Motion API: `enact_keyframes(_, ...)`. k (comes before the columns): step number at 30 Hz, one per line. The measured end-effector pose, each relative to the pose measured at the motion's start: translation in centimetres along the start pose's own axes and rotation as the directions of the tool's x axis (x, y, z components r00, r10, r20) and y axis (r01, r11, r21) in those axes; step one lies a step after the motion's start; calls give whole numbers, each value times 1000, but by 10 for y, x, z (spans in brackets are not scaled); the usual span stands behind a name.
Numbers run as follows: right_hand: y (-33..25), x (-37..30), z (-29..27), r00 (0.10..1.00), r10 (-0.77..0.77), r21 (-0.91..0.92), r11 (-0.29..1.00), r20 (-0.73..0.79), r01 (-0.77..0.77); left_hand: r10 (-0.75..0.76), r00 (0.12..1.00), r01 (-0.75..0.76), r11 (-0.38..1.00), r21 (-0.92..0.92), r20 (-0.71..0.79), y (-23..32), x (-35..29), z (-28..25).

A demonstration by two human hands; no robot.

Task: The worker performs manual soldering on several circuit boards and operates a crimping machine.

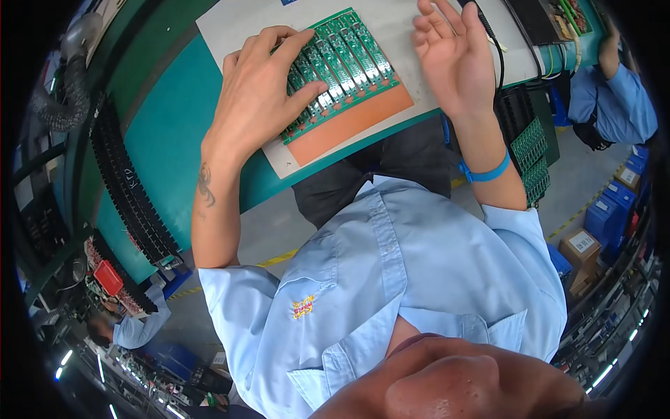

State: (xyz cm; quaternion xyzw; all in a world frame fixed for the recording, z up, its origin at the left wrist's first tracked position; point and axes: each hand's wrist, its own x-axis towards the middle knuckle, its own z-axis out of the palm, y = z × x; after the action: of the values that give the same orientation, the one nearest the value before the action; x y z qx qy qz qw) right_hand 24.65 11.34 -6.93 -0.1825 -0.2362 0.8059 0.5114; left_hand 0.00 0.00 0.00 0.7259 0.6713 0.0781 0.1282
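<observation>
My left hand (262,98) rests spread over the left part of a green circuit board panel (352,56), thumb and forefinger touching it. The panel is made up of several long narrow boards side by side. It lies tilted on an orange-brown sheet (356,126), which shows along the near edge. To the right of the panel is my right hand (453,59), palm turned up and fingers curled. A slim black tool with a cord (487,24) passes between its thumb and fingers; its tip is cut off by the top edge of the picture.
Beneath the panel a pale board (279,157) covers part of the green table (164,129). Black slotted racks (129,181) stand at the left; another rack at the right holds green boards (530,143). Co-workers sit at far right (614,98) and lower left (143,325). Boxes (581,244) line the floor.
</observation>
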Motion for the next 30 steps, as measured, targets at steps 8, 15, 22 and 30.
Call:
enact_keyframes(8, -13, 22, 17, 909, -315, -234, 938, -274, 254, 114, 969, -126, 991, -42, -221, 13, 18, 7)
enact_keyframes(15, -47, -27, -16, 839, -530, -873, 343, 126, 347, 89, 943, -107, 994, -37, -320, 29, 43, 36)
enact_keyframes(22, -51, -38, -31, 907, -378, -799, 479, 185, 362, 64, 940, -86, 995, -50, -335, 31, 44, 42)
enact_keyframes(30, -58, -62, -13, 950, -227, -889, 359, 214, 286, 49, 935, -69, 997, -45, -350, 35, 45, 41)
